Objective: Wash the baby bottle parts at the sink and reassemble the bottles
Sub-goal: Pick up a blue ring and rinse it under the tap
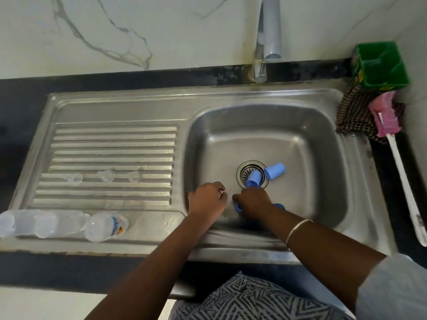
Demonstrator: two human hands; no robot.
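2 hands point(231, 200) curled low in sink basin point(323, 144), right hand point(253, 202) over half-hidden blue ring point(238, 207), left hand's point(208, 199) grip unclear.

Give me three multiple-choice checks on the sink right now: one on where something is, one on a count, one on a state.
1. Where do the clear teats lie?
A. in the basin
B. on the ribbed drainboard
C. in the green tub

2. How many clear bottles lie on the sink's front left edge?
A. one
B. three
C. five

3. Is water running from the tap?
A. yes, a full stream
B. no stream is visible
C. yes, a thin trickle onto the brush

Answers:
1 B: the clear teats sit in a row on the ribbed drainboard.
2 B: three clear bottles lie side by side there.
3 B: nothing falls from the tap into the basin, where the blue caps lie by the drain.
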